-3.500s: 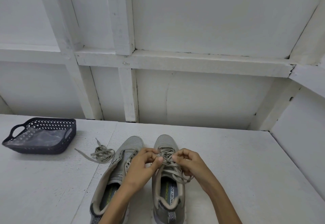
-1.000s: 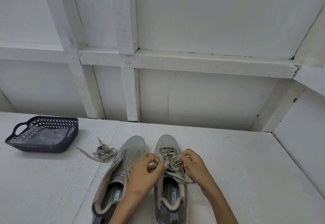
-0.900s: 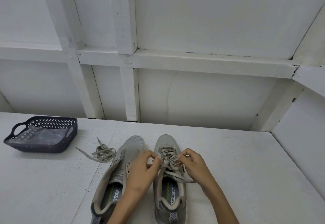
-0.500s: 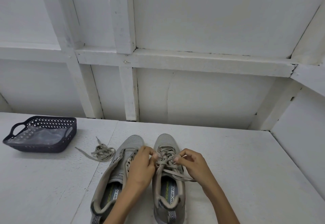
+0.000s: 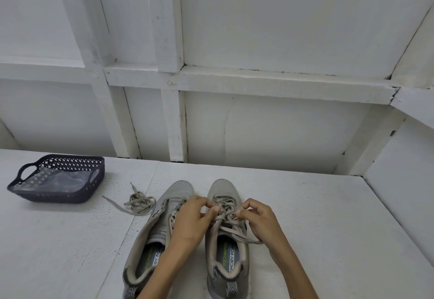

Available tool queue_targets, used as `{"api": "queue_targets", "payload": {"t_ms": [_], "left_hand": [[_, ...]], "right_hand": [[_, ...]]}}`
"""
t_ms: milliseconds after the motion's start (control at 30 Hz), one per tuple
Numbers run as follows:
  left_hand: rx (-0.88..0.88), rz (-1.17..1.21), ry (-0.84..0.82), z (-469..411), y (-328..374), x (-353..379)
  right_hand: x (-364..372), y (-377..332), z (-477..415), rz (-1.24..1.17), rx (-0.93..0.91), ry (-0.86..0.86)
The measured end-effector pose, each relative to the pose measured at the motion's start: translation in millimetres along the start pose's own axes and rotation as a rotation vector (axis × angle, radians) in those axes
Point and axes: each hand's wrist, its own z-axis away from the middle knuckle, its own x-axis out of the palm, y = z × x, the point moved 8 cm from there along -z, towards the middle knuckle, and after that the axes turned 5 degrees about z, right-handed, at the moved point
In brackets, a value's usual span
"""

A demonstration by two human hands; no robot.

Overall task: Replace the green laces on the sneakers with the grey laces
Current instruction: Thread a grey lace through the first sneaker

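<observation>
white painted tabletop (image 5: 305, 204) | lower centre: left hand (image 5: 190, 223) and right hand (image 5: 260, 221) each pinching the greyish flat lace (image 5: 224, 216) over a grey mesh sneaker (image 5: 223, 188) | prob to cinch the knot

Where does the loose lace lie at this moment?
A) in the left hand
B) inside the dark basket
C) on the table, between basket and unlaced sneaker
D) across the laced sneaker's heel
C: the loose lace lies bundled on the table, between the basket and the unlaced sneaker.
</observation>
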Motion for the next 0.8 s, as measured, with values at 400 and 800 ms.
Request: {"api": "queue_targets", "payload": {"t_ms": [400, 800], "left_hand": [[-0.065, 0.361, 0.116, 16.2, -2.1, -4.5], [0.097, 0.139, 0.017, 23.1, 13.9, -0.1]], "right_hand": [[-6.6, 7.6, -3.7, 0.131, -0.018, 0.083], [2.5, -9.2, -5.0, 0.486, -0.239, 0.036]]}}
